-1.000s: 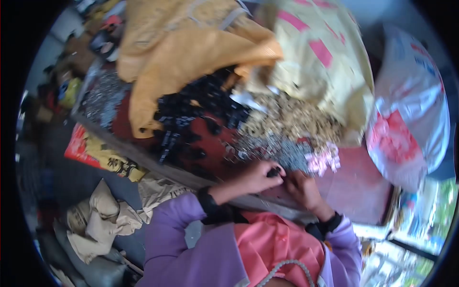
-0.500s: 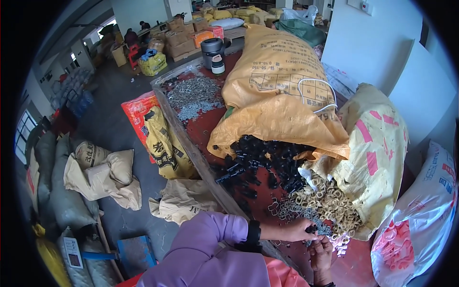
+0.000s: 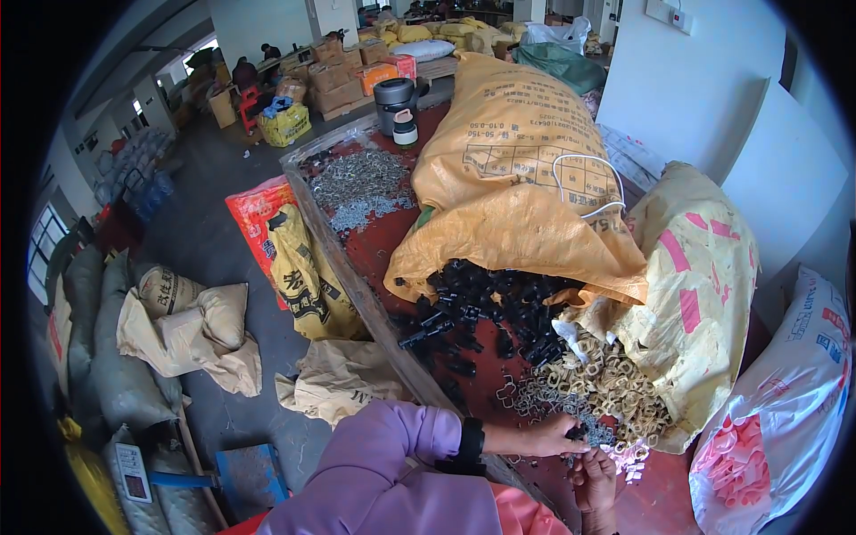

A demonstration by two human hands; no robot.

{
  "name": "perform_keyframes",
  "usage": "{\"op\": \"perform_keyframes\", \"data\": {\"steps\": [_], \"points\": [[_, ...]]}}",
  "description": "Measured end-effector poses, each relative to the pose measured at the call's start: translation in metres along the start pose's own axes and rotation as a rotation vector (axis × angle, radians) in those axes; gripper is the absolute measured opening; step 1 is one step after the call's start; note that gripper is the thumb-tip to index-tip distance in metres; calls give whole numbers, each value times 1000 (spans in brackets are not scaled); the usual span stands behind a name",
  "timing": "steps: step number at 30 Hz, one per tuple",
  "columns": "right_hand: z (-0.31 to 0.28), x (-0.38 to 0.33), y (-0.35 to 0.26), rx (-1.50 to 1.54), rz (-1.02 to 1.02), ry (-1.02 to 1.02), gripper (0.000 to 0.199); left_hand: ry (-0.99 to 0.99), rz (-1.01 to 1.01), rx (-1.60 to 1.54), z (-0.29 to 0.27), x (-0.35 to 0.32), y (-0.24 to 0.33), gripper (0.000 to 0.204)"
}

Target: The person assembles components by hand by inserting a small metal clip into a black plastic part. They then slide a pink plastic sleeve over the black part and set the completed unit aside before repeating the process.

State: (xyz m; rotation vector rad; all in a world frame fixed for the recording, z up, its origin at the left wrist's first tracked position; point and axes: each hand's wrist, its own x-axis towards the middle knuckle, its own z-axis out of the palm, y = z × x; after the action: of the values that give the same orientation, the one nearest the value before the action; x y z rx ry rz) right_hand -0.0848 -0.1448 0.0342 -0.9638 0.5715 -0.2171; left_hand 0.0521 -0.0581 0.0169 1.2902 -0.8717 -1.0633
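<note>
My left hand (image 3: 555, 434) reaches in over the red table with its fingers closed on a small black part (image 3: 578, 436). Just below it is my right hand (image 3: 595, 480), its fingers pinched together close to that part; what they hold, if anything, is too small to make out. Right behind my hands lies a heap of small grey metal pieces (image 3: 535, 398). Tan ring-shaped pieces (image 3: 637, 390) are piled beyond, and a few pink pieces (image 3: 631, 462) rest beside my right hand. Black tubular parts (image 3: 499, 299) spill from a large orange woven sack (image 3: 526, 214).
A pale yellow sack (image 3: 704, 294) leans at the right, next to a white sack (image 3: 785, 401) of pink parts. A wooden rim (image 3: 357, 294) edges the table. Farther back are shiny metal pieces (image 3: 361, 183) and a grey pot (image 3: 393, 100). Paper sacks (image 3: 343, 379) lie on the floor.
Both hands stay close together over the table, with slight finger movement. The view has shifted a little; the piles and sacks look the same.
</note>
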Motion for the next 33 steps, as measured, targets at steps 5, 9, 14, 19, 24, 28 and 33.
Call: {"op": "perform_keyframes", "data": {"steps": [5, 9, 14, 19, 24, 28, 33], "points": [[1, 2, -2, 188, 90, -20, 15, -52, -13, -7, -5, 1, 8, 19], [-7, 3, 4, 146, 4, -31, 14, -41, -63, -101, -1, 1, 6, 18], [-7, -6, 0, -72, -156, 25, 11, 28, -140, -180, 11, -5, 0, 19], [-7, -11, -3, -340, -184, 167, 10, -6, -207, -124, 8, -2, -8, 17], [-1, -2, -15, -644, -349, 135, 7, -62, -354, -336, -7, -3, 14, 32], [1, 2, -28, -761, -492, 114, 5, -157, -371, -757, -19, 4, 17, 38], [5, -4, -33, -912, -600, 126, 7, -219, -393, -667, -13, 3, 17, 35]]}}
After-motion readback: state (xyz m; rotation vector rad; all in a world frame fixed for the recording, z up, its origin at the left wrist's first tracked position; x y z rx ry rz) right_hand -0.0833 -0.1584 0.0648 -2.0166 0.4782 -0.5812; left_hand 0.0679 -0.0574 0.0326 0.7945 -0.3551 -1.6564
